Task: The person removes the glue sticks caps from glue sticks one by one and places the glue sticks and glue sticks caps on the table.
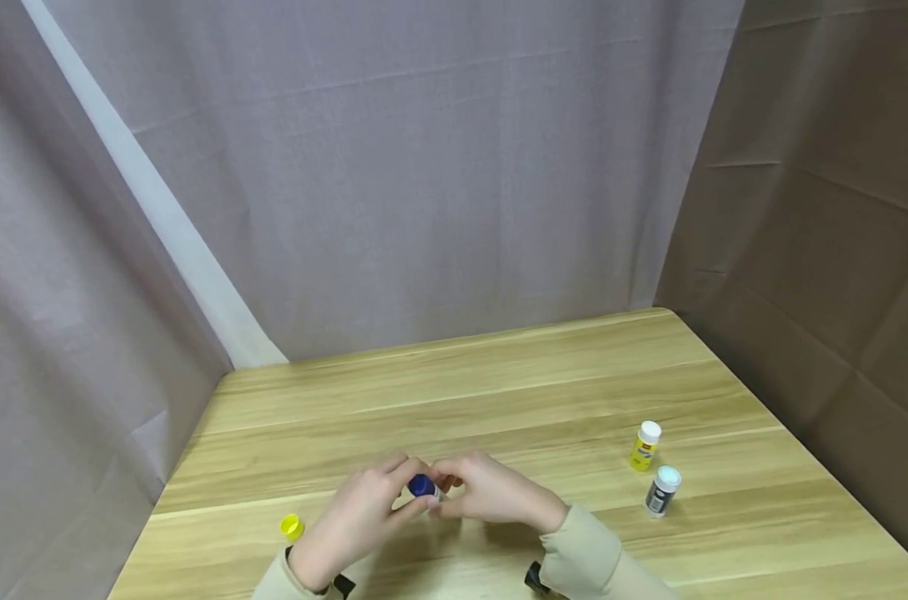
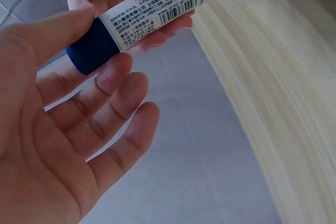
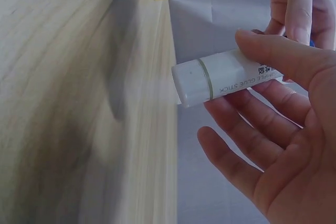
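A white glue stick (image 2: pixel 157 11) with a printed label and barcode is held between both hands above the table. Thumb and index finger of my left hand (image 1: pixel 364 512) pinch its dark blue cap (image 2: pixel 94 48), which sits on the end of the barrel. My right hand (image 1: pixel 491 493) grips the white barrel, thumb on one side and fingers on the other. In the right wrist view the barrel's bare white end (image 3: pixel 191 85) points away from the blue cap, and the label reads "simple glue stick".
On the right of the wooden table (image 1: pixel 454 400) stand a yellow container (image 1: pixel 644 450) with a white top and a dark-labelled one (image 1: pixel 660 496), also white-topped. A small yellow cap-like piece (image 1: pixel 292 527) lies beside my left wrist. Grey curtains (image 1: pixel 424 183) hang behind the table.
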Motion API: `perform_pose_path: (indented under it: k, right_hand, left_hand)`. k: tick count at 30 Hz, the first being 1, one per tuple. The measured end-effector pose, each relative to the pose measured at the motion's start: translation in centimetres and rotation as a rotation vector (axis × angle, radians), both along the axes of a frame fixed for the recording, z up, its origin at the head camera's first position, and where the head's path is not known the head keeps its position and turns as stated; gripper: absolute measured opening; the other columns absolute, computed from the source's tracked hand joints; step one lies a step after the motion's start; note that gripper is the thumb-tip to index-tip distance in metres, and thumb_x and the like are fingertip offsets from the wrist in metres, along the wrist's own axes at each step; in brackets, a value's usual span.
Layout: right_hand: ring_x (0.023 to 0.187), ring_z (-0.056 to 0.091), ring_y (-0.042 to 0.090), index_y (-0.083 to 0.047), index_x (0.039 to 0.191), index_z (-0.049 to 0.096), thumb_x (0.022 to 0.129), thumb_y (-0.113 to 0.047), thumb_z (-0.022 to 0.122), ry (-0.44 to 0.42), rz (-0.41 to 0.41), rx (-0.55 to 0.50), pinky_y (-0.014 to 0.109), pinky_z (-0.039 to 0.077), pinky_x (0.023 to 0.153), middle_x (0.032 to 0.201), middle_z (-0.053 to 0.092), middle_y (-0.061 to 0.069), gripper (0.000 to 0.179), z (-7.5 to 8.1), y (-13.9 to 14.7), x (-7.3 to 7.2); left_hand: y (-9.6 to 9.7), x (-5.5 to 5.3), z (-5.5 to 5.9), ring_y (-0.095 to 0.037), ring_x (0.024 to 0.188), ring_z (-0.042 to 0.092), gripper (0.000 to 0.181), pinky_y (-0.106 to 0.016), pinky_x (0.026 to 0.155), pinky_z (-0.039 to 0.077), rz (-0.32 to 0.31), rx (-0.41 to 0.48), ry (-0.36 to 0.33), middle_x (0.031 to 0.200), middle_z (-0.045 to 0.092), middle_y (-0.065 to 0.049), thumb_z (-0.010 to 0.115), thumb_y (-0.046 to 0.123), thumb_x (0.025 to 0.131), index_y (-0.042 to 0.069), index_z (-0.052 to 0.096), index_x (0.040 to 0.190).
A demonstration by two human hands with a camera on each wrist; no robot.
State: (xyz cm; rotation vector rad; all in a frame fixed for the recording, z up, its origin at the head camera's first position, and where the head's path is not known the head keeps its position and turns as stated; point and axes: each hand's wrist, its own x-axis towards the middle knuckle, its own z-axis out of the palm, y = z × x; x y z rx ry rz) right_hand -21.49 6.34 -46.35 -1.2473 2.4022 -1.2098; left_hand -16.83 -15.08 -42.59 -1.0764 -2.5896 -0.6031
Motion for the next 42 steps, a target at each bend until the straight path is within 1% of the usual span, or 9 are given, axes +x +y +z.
perform_pose_path:
  k: [3, 7, 11, 14, 18, 27, 34, 40, 42]
  right_hand:
    - [0.091, 0.062, -0.001, -0.020, 0.104, 0.071, 0.090, -0.020, 0.078, -0.011, 0.002, -0.007, 0.024, 0.053, 0.087, 0.098, 0.068, -0.019, 0.015, -0.03, 0.15, -0.09]
    - [0.091, 0.061, -0.001, -0.020, 0.104, 0.071, 0.091, -0.022, 0.078, -0.004, -0.004, -0.008, 0.025, 0.053, 0.087, 0.098, 0.068, -0.019, 0.015, -0.09, 0.34, -0.16]
    - [0.091, 0.060, -0.002, -0.022, 0.105, 0.071, 0.091, -0.026, 0.078, 0.018, -0.012, 0.010, 0.025, 0.052, 0.087, 0.099, 0.067, -0.020, 0.016, -0.15, 0.36, 0.00]
    - [0.092, 0.060, -0.002, -0.023, 0.105, 0.071, 0.092, -0.028, 0.077, 0.026, -0.022, 0.020, 0.025, 0.052, 0.087, 0.100, 0.067, -0.020, 0.016, -0.23, 0.24, 0.23]
    - [0.094, 0.060, -0.002, -0.023, 0.107, 0.071, 0.091, -0.025, 0.078, 0.040, -0.042, 0.021, 0.025, 0.052, 0.088, 0.102, 0.068, -0.020, 0.018, -0.23, 0.20, 0.38]
    - [0.094, 0.060, -0.003, -0.022, 0.109, 0.072, 0.090, -0.025, 0.078, 0.077, -0.057, 0.025, 0.024, 0.051, 0.088, 0.099, 0.066, -0.019, 0.020, -0.21, 0.08, 0.14]
    - [0.094, 0.060, -0.003, -0.021, 0.111, 0.072, 0.090, -0.024, 0.078, 0.121, -0.065, 0.021, 0.024, 0.052, 0.088, 0.102, 0.068, -0.018, 0.022, -0.29, 0.00, 0.10]
    - [0.094, 0.060, -0.002, -0.022, 0.112, 0.071, 0.090, -0.022, 0.079, 0.125, -0.090, 0.042, 0.024, 0.051, 0.087, 0.103, 0.068, -0.018, 0.024, -0.22, -0.07, 0.08]
    - [0.095, 0.060, -0.002, -0.021, 0.112, 0.071, 0.090, -0.023, 0.079, 0.131, -0.093, 0.048, 0.024, 0.051, 0.087, 0.103, 0.068, -0.018, 0.024, -0.21, -0.11, 0.07]
  left_hand:
    - [0.10, -0.12, 0.04, 0.000, 0.067, 0.052, 0.023, -0.014, 0.057, 0.045, -0.004, -0.004, -0.012, 0.092, 0.066, 0.008, 0.074, 0.030, 0.093, 0.012, 0.067, 0.106]
    - [0.18, -0.14, 0.13, 0.001, 0.070, 0.053, 0.023, -0.016, 0.059, 0.047, 0.000, -0.002, 0.014, 0.093, 0.066, 0.008, 0.075, 0.031, 0.092, 0.014, 0.067, 0.105]
    - [0.08, 0.08, 0.02, 0.002, 0.069, 0.050, 0.023, -0.016, 0.058, 0.045, 0.005, 0.010, 0.036, 0.093, 0.066, 0.010, 0.077, 0.031, 0.090, 0.015, 0.067, 0.103]
    - [-0.08, 0.29, -0.11, 0.001, 0.068, 0.049, 0.022, -0.016, 0.057, 0.044, 0.007, 0.022, 0.016, 0.093, 0.065, 0.011, 0.076, 0.031, 0.091, 0.016, 0.068, 0.104]
    - [-0.18, 0.37, -0.15, -0.001, 0.069, 0.052, 0.020, -0.016, 0.058, 0.044, 0.011, 0.043, -0.019, 0.094, 0.066, 0.011, 0.074, 0.031, 0.093, 0.016, 0.067, 0.105]
    - [-0.42, 0.06, -0.38, -0.003, 0.074, 0.058, 0.024, -0.018, 0.061, 0.047, 0.042, 0.043, -0.042, 0.098, 0.068, 0.009, 0.074, 0.032, 0.092, 0.015, 0.068, 0.108]
    - [-0.57, -0.10, -0.54, -0.002, 0.077, 0.059, 0.024, -0.019, 0.061, 0.049, 0.055, 0.055, -0.011, 0.100, 0.069, 0.010, 0.077, 0.032, 0.090, 0.019, 0.069, 0.108]
    - [-0.59, -0.11, -0.58, 0.001, 0.073, 0.055, 0.024, -0.018, 0.060, 0.048, 0.083, 0.052, 0.004, 0.097, 0.070, 0.011, 0.077, 0.033, 0.090, 0.019, 0.069, 0.108]
    - [-0.56, -0.12, -0.58, -0.001, 0.073, 0.058, 0.023, -0.019, 0.060, 0.048, 0.087, 0.059, 0.004, 0.096, 0.070, 0.011, 0.077, 0.032, 0.090, 0.019, 0.069, 0.107]
